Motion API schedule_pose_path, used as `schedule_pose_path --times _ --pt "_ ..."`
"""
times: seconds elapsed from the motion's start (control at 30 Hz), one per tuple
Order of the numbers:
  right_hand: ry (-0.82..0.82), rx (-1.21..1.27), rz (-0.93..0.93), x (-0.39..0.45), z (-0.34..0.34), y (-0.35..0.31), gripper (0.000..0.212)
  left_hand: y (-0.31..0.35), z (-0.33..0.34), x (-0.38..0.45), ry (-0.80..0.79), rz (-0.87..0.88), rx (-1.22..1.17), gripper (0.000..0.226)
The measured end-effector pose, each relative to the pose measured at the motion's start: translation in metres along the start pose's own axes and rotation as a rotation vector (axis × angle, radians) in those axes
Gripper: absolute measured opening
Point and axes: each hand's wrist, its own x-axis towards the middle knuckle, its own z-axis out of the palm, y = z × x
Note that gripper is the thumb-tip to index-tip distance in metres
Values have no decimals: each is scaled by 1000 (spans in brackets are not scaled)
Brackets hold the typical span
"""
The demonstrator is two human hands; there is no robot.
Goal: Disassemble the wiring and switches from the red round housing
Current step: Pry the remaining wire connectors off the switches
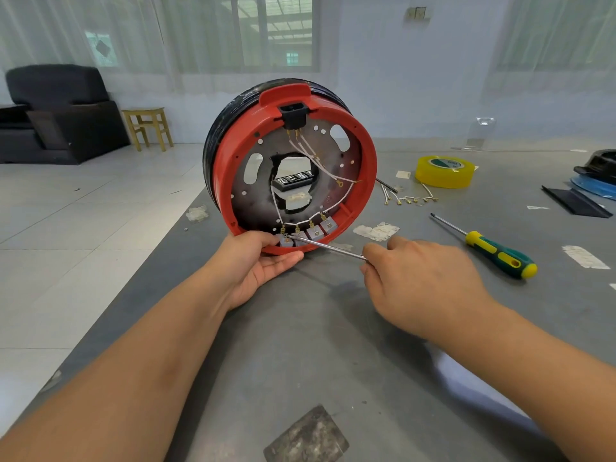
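The red round housing (365,181) stands on edge on the grey table, its open side towards me. Inside, white wires (316,161) run from a black socket (292,115) at the top down to several grey switches (315,232) along the bottom rim. My left hand (258,261) grips the housing's bottom rim, thumb inside by the leftmost switch. My right hand (420,281) holds a thin metal tool (328,247) whose tip touches the leftmost switch's terminal.
A green-and-yellow screwdriver (498,255) lies to the right. Loose white wires with brass terminals (411,198) and a yellow tape roll (445,171) lie behind it. Black and blue parts (593,181) sit at the far right. The table's left edge (160,248) drops to tiled floor.
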Motion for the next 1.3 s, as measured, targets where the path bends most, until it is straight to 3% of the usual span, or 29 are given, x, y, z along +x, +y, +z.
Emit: schedule_pose_path --times 0.27,0.53,1.3 --pt "-213 76 -114 4 -2 8 32 3 -5 -1 -60 -41 -16 30" --pt "-326 243 -89 4 -3 5 36 2 -8 3 -68 -66 -63 33" --pt "-215 278 -52 1 -3 -12 31 0 -1 -2 -93 -91 -183 36"
